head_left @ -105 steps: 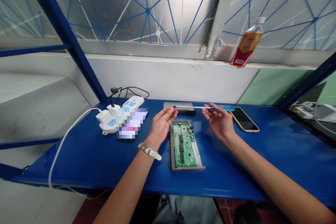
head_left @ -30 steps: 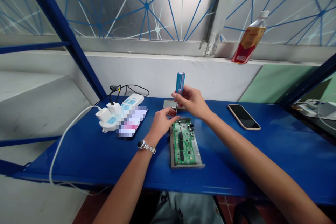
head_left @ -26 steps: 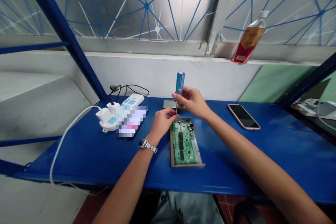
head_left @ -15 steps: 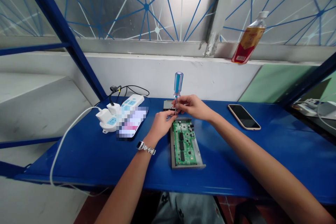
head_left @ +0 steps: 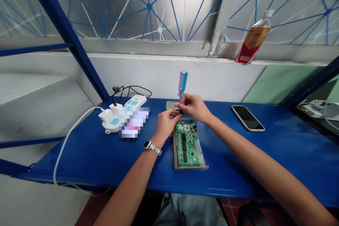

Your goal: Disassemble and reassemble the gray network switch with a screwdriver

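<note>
A screwdriver (head_left: 182,83) with a clear and blue handle stands nearly upright, tilted slightly to the right at the top. My right hand (head_left: 195,106) is closed around its shaft, just below the handle. Beside the lower end of the shaft, my left hand (head_left: 167,122) has thumb and fingers pinched together; what lies between them is too small to make out. Just in front of both hands, a green circuit board (head_left: 187,144) rests in an open metal tray (head_left: 175,155) on the blue table. The screwdriver's tip is hidden by my fingers.
Behind my hands lies a grey flat piece (head_left: 171,104), partly covered. Left are a white power strip (head_left: 136,103) with plugs and cables, and a phone (head_left: 136,123) with a blurred screen. Another phone (head_left: 248,118) lies right. A drink bottle (head_left: 254,39) leans on the ledge.
The screwdriver has gone from almost vertical to leaning slightly right at the top. Both hands have shifted slightly, still together at its lower end. The whole view has moved a little.
</note>
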Tool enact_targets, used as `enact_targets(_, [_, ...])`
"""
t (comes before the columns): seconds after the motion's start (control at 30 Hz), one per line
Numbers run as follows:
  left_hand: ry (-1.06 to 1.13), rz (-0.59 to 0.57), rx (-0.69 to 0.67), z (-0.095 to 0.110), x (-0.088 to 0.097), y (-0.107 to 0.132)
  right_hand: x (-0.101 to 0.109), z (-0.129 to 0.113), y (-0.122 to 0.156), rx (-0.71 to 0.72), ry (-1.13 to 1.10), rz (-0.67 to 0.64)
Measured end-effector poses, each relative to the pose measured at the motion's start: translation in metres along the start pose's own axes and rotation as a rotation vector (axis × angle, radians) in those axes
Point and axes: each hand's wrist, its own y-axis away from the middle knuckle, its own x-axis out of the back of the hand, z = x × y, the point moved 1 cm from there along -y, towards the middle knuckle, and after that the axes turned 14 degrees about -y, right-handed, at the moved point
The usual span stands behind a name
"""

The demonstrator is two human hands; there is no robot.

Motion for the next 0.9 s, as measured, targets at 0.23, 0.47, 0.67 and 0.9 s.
enact_targets(0.23, [-0.013,-0.093,-0.027,0.003,0.007,0.002,0.010,-0.009,0.001,0.043,0.072,-0.261])
enact_targets(0.47, [-0.057,-0.084,-0.098,0.001,0.006,0.002,0.010,-0.006,-0.003,0.062,0.099,-0.192])
enact_targets(0.67, [-0.070,0.024,-0.070,0.000,0.002,0.000,0.003,-0.001,-0.003,0.048,0.147,-0.020])
enact_targets(0.9, [-0.062,0.012,-0.051,-0.003,0.004,-0.002,-0.001,-0.005,-0.006,0.039,0.183,-0.028])
